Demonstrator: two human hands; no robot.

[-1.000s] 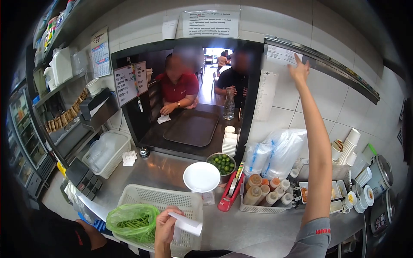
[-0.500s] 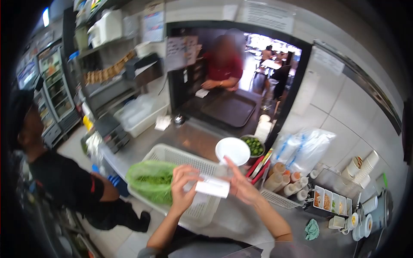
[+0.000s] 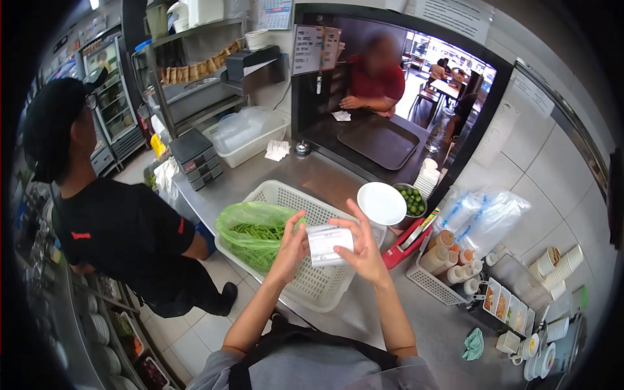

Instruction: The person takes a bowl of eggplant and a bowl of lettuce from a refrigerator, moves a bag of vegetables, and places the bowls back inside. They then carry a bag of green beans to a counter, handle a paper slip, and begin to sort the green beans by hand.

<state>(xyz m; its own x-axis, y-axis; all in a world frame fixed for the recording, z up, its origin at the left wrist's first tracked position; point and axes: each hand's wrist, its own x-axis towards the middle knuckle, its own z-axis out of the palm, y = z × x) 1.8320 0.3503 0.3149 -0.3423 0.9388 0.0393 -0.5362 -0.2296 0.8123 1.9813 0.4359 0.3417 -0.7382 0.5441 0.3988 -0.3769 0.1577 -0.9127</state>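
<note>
A small white paper slip [image 3: 330,246] with faint print is held up over the white perforated basket [image 3: 318,286]. My right hand [image 3: 364,250] pinches its right side, thumb across the front. At the slip's left edge is my left hand [image 3: 291,250], its fingers curled round toward the paper, thumb and fingertips near the edge. A green plastic bag of green vegetables [image 3: 257,231] lies in the basket, left of my left hand. Beyond my right hand sit a white bowl [image 3: 381,203] and a metal bowl of green citrus [image 3: 412,200].
A co-worker in black [image 3: 123,221] stands at the left. Past the pass-through window, a person in red [image 3: 377,81] leans by a dark tray [image 3: 379,142]. Sauce bottles [image 3: 445,247], a bell [image 3: 302,148] and a green cloth [image 3: 473,344] sit on the steel counter.
The view has shifted, so most things appear farther right. The slip has turned more upright and shows its printed face. My right thumb now lies across it.
</note>
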